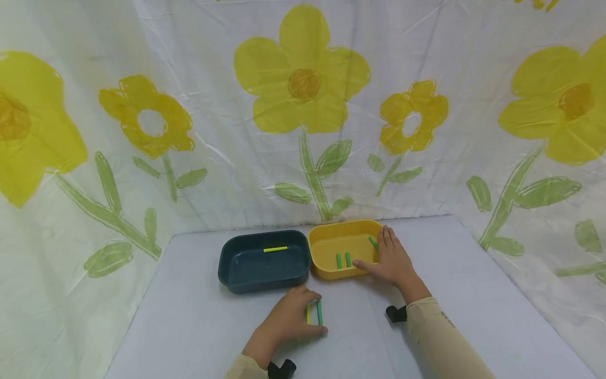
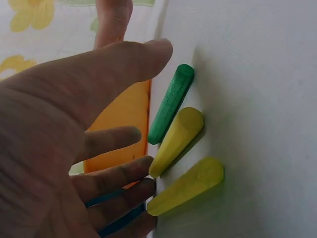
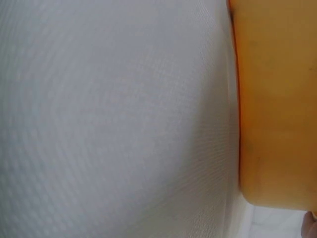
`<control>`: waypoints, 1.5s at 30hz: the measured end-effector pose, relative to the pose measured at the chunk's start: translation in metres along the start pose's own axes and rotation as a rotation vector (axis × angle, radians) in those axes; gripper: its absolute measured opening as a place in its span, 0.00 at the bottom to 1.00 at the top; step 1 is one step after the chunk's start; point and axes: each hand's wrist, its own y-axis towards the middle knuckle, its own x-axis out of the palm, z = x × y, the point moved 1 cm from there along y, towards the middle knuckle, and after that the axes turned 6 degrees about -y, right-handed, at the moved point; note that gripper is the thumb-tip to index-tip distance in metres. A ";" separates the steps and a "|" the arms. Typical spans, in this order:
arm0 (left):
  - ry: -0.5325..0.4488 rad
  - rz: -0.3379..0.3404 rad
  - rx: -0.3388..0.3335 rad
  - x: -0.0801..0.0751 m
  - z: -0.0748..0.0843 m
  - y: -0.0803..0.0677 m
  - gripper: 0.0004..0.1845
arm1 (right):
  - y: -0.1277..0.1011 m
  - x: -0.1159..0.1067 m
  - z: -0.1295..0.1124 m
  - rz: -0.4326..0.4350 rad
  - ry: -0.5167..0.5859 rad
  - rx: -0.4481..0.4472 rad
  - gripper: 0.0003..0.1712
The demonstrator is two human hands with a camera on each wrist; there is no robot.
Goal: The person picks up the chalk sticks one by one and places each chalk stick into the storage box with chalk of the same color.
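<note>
On the table before us, our left hand (image 1: 289,318) spreads loosely over three loose sticks (image 2: 171,144); our right hand (image 1: 390,258) rests flat on the yellow tray (image 1: 326,273). A clumsy sweep could roll them away.

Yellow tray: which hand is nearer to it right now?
Right. The right hand rests on the yellow tray's near right rim; the left hand lies on the table in front of it, by the loose sticks.
</note>
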 end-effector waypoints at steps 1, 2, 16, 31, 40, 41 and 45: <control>0.002 -0.002 0.000 0.001 0.000 -0.001 0.42 | -0.001 0.001 0.000 -0.001 0.001 0.002 0.79; 0.002 -0.004 0.001 0.002 -0.001 -0.001 0.43 | -0.001 0.001 0.000 -0.002 0.000 0.003 0.80; 0.088 0.002 0.018 0.004 0.001 -0.002 0.46 | 0.000 0.003 0.002 -0.004 -0.007 0.004 0.80; 0.082 -0.007 0.024 0.001 0.002 -0.001 0.45 | 0.001 0.002 0.001 0.005 -0.008 0.005 0.79; 0.053 -0.017 0.014 -0.001 0.004 -0.002 0.45 | 0.001 0.002 0.001 -0.005 -0.006 0.007 0.80; 0.048 -0.020 0.012 -0.002 0.004 -0.002 0.45 | 0.001 0.002 0.001 -0.003 -0.007 0.006 0.80; 0.039 -0.023 0.009 -0.004 0.005 -0.002 0.45 | 0.000 0.003 0.001 0.002 -0.014 0.005 0.80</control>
